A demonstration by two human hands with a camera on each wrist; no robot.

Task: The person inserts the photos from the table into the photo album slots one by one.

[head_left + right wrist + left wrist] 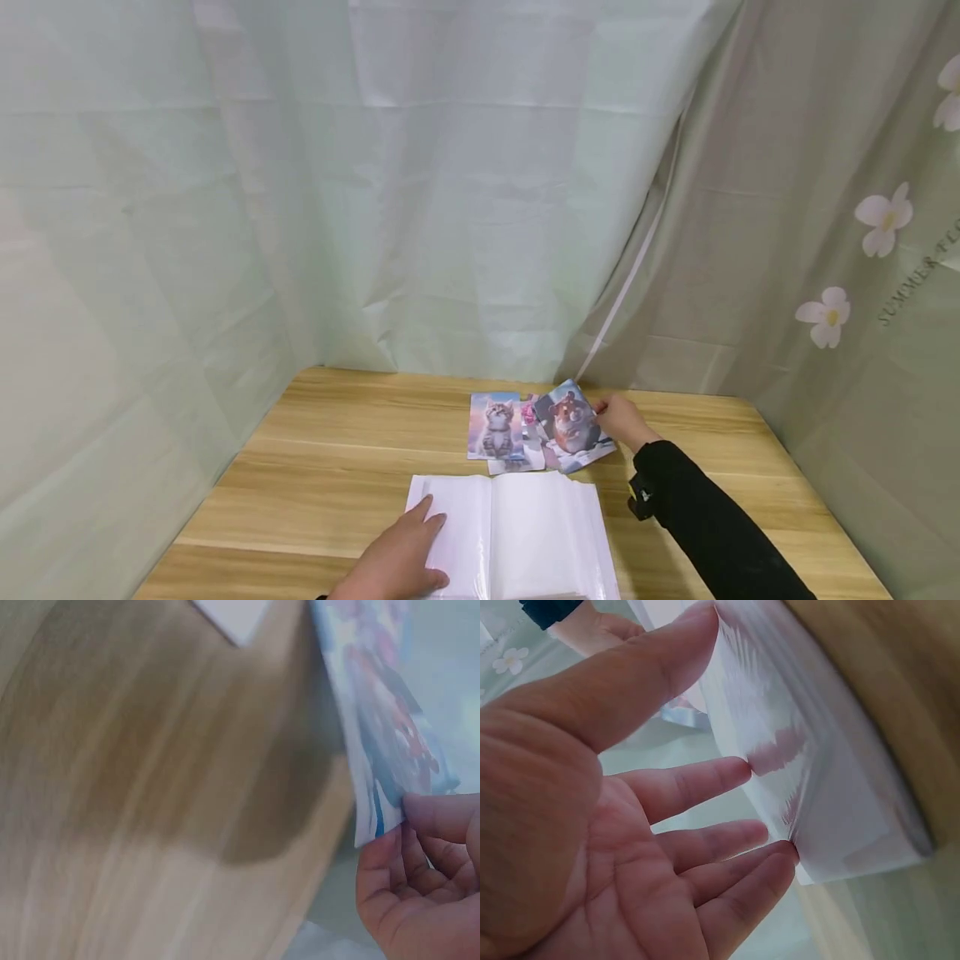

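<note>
Pinching hamster picture (573, 423), right hand (624, 422), with left hand (396, 552) outspread on white album (529, 533)

The left hand (399, 548) lies well back from the far edge of the table (360, 433), fingers extended, thumb apart, while the black-sleeved right arm (712, 521) stretches forward, the right hand (626, 422) near that edge, pinching with thumb and forefinger.

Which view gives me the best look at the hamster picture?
The head view: it shows nearly the whole face of the hamster picture, with the right hand at its edge. The right wrist view shows it steeply slanted and blurred, pinched by that hand. The left wrist view shows nothing I can surely identify as it.
</note>
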